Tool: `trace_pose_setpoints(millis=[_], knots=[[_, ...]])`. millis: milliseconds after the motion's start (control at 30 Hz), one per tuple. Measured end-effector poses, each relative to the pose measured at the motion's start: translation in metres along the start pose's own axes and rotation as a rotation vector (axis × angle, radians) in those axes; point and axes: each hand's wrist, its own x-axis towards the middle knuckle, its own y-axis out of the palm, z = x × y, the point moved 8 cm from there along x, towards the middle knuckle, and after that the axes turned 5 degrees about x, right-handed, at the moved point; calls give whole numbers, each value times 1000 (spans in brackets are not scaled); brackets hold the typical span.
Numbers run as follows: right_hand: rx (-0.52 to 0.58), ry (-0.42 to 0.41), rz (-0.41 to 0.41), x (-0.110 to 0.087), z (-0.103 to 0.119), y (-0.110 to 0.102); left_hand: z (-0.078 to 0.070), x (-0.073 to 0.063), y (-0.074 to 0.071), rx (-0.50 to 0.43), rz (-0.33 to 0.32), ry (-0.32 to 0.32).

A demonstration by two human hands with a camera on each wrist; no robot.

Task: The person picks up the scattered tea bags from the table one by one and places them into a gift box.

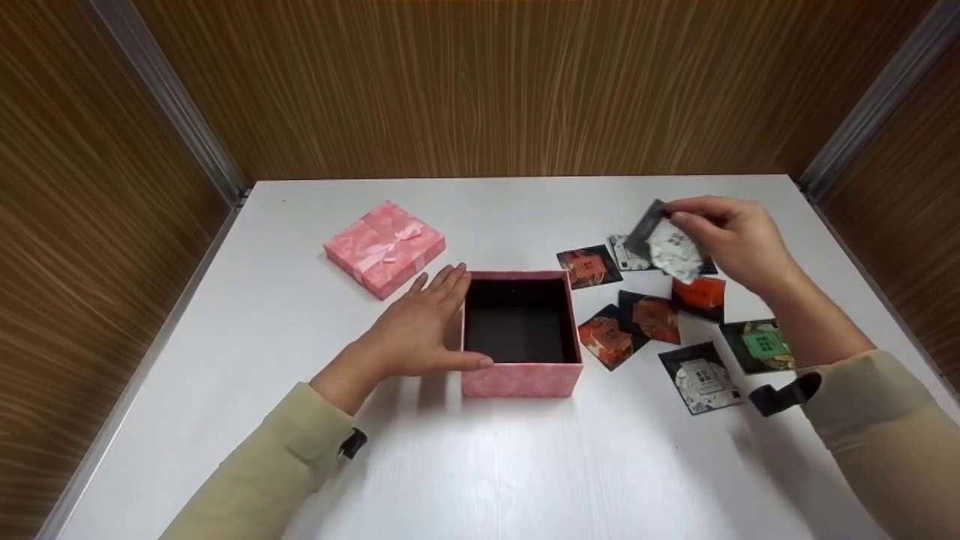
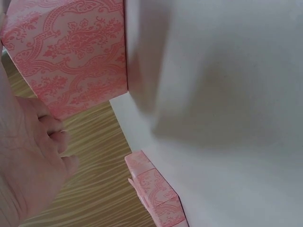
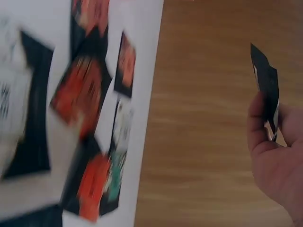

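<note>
Between the right hand's [image 1: 739, 240] thumb and fingers, pinched near its upper edge, is a black-and-white printed sachet [image 1: 675, 251]; whether it is one or two laid together I cannot tell. In the head view it slants from upper left to lower right, while the right wrist view shows it nearly edge-on and clear of the tabletop. From those fingers, the pink patterned gift box [image 1: 517, 381] lies to the left and nearer the person, its dark inside facing up; the sachet is outside it, off beyond its far right corner. The left hand is the nearer one to the box: on that hand [image 1: 416, 326] the fingers reach along the left wall to the far left corner, and the thumb stands well apart from them at the near rim. Just below the right hand lies a red-orange sachet [image 1: 699, 296]; a brownish-red sachet [image 1: 651, 318] sits between it and the box. Under the right forearm, partly covered, is a green-labelled sachet [image 1: 761, 345]. Farthest out, beyond the left hand, rests the pink lid with its ribbon bow [image 1: 385, 249].
</note>
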Motion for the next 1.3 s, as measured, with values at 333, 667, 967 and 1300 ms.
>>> trace_pose_setpoints(millis=[333, 667, 967, 1300], knots=[[173, -146, 166, -13, 62, 69, 0, 2, 1, 12, 0, 3], [153, -71, 321, -22, 72, 120, 0, 4, 0, 32, -1, 15], [-24, -69, 392, -26, 69, 157, 0, 5, -1, 37, -1, 16], [-97, -69, 445, -29, 72, 193, 0, 1, 0, 46, -7, 7]])
